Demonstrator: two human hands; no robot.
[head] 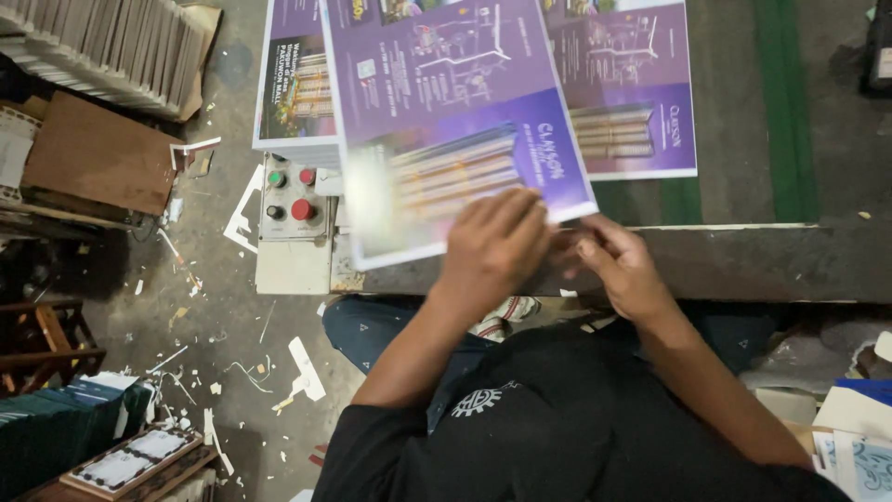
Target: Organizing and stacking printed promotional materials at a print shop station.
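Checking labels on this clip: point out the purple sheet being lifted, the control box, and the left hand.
purple sheet (446, 102), head view, middle of its printed face
control box (293, 200), head view, its button panel
left hand (492, 246), head view, back of hand

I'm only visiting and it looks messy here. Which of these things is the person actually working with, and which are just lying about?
In hand:
- left hand and right hand, both on the top purple printed sheet
- stacks of matching purple sheets under and behind it
- work table

Lying about:
- button box
- paper scraps on the floor
- brown cardboard
- stacked boards
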